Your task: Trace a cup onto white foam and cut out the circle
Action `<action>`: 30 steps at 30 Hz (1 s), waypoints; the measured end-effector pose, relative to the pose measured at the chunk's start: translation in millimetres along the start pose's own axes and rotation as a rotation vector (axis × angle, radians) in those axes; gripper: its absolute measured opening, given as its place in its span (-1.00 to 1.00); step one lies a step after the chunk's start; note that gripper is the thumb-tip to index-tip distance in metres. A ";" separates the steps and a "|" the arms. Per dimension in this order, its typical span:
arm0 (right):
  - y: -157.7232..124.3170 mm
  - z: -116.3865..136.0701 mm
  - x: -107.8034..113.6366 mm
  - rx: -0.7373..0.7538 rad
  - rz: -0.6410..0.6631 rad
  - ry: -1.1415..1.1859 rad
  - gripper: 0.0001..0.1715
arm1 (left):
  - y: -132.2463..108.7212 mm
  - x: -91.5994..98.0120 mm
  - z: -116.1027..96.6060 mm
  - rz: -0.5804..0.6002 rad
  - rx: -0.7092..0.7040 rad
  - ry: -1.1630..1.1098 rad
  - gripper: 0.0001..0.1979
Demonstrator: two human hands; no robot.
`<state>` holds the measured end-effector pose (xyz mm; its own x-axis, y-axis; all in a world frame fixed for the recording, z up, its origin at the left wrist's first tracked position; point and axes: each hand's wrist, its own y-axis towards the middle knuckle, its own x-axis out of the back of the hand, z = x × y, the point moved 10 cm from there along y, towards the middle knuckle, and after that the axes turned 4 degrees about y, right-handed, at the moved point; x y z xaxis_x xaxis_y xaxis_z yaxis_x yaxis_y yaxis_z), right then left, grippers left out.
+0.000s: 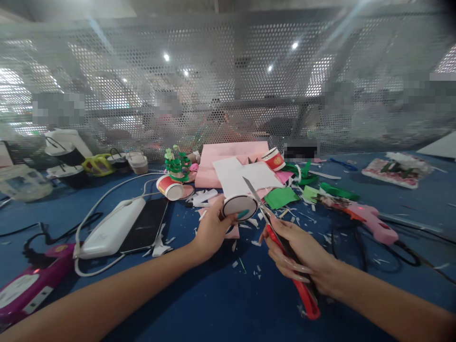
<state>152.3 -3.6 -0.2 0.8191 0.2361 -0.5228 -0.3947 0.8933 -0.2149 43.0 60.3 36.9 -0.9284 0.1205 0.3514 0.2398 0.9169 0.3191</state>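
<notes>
My left hand (213, 228) pinches a round white piece with a dark rim (239, 205), which looks like the end of a paper cup. Its thumb lies across the white face. In my right hand (295, 249) are red-handled scissors (309, 301), gripped around the middle with the handles pointing down towards me. Their blades point up and left, close beside the round piece's right edge; I cannot tell whether they touch it. Behind lie white paper (233, 178) and pink paper (235, 148). A red-and-white paper cup (171, 188) lies left, another cup (273, 159) lies behind right.
Left are a white power bank (112, 228), a black phone (146, 225) and a purple power strip (42, 280) with cables. A pink glue gun (372, 222) lies right. Green paper (281, 197) and scraps litter the blue table (213, 304). A perforated metal panel (228, 80) stands behind.
</notes>
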 end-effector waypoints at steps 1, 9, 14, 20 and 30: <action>0.4 -0.2 0.2 -0.003 0.002 0.002 -0.56 | 0.0 -0.3 0.6 0.004 0.002 0.001 -0.70; 2.8 -2.9 1.9 -0.013 0.018 0.023 -0.50 | 0.2 -4.0 4.0 0.033 0.024 -0.022 -0.64; 3.8 -4.7 2.7 -0.008 0.040 0.029 -0.48 | 0.7 -5.4 5.8 0.043 0.031 -0.063 -0.63; 5.1 -5.5 -1.6 -0.019 0.088 0.034 -0.48 | -0.1 -7.3 4.8 0.056 0.005 -0.101 -0.62; 6.2 -10.1 -0.8 -0.031 0.130 0.078 -0.51 | -1.1 -11.5 1.0 0.073 0.003 -0.177 -0.62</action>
<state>145.0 -2.2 -9.5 0.7261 0.3178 -0.6097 -0.5089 0.8447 -0.1658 53.2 58.3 31.6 -0.9441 0.2518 0.2128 0.3078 0.9045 0.2952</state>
